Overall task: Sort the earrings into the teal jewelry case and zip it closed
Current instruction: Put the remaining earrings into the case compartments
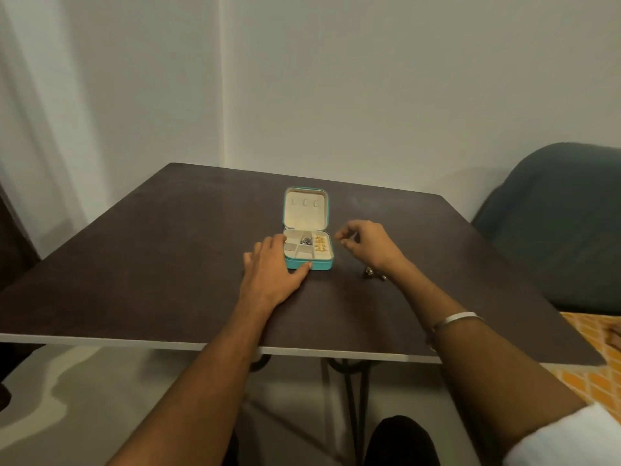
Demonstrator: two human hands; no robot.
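The light teal case (308,264) lies open; the left hand (274,269) spread against its near-left corner steadies it. The right hand (364,242) hovers with fingertips pinched together; tiny silver earrings (373,273) suit fingertip pinches.

No readable text, label or number anywhere.

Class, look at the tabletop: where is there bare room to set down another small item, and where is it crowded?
Bare patches: left of the left hand out to the table edge, and behind the open teal jewelry case. Crowded: the gap between case and right hand, and near that wrist, where small silver pieces lie.
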